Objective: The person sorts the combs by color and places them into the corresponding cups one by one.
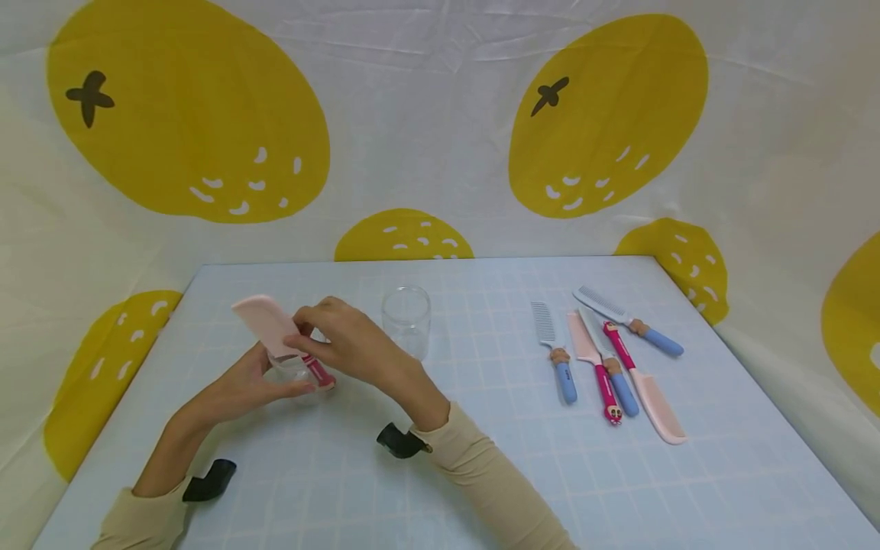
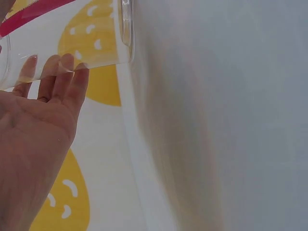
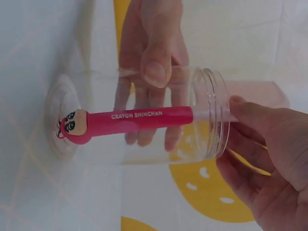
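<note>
My left hand [image 1: 234, 391] grips a clear plastic jar [image 3: 103, 154], its thumb on one side and fingers on the other. Inside the jar lies the dark pink handle of a comb [image 3: 139, 119]; its character-shaped end is at the jar's bottom. The comb's pale pink head [image 1: 264, 319] sticks out of the jar's open mouth. Close to that mouth, my right hand [image 1: 357, 340] pinches the comb between thumb and fingers. In the left wrist view, the left hand [image 2: 41, 125] is seen beside the clear jar wall.
A second clear jar [image 1: 406, 309] stands behind the right hand. To the right lie several combs, among them a blue comb [image 1: 560, 367], a pink comb [image 1: 660, 409] and another blue comb [image 1: 656, 338]. A patterned curtain [image 1: 419, 137] hangs behind the table [image 1: 481, 458].
</note>
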Demonstrator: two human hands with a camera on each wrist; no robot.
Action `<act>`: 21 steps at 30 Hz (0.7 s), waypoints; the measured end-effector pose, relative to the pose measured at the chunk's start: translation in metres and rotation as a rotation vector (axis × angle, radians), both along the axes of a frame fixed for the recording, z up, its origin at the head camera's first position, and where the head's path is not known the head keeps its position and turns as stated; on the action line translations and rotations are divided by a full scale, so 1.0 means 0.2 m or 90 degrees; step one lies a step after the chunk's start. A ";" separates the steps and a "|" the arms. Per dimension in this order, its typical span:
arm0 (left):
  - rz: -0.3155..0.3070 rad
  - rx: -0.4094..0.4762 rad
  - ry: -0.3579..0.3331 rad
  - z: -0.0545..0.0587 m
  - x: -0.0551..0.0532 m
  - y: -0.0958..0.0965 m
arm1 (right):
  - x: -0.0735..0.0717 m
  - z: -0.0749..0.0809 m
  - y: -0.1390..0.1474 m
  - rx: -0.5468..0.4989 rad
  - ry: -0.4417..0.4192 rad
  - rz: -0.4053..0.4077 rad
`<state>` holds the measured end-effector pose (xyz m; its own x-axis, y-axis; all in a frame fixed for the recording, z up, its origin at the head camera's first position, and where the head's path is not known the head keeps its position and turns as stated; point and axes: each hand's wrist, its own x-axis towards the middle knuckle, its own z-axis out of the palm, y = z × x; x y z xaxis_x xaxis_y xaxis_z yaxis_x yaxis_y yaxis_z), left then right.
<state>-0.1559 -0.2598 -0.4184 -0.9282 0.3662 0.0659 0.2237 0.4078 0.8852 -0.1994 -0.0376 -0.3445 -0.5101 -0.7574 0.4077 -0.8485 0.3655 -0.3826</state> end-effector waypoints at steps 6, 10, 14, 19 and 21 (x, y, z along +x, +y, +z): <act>-0.003 0.000 -0.004 -0.01 0.00 0.00 | 0.00 -0.02 0.00 -0.027 0.005 -0.068; -0.005 0.006 -0.004 -0.01 0.00 0.00 | 0.01 -0.02 0.01 -0.014 -0.003 -0.094; 0.004 -0.006 -0.009 -0.01 0.00 0.00 | 0.02 -0.01 0.03 -0.002 0.008 -0.100; 0.015 -0.017 -0.013 0.00 0.00 0.01 | 0.03 0.01 0.07 -0.007 0.003 -0.074; 0.017 -0.019 -0.013 0.01 0.00 0.01 | 0.03 0.02 0.08 -0.011 -0.007 -0.064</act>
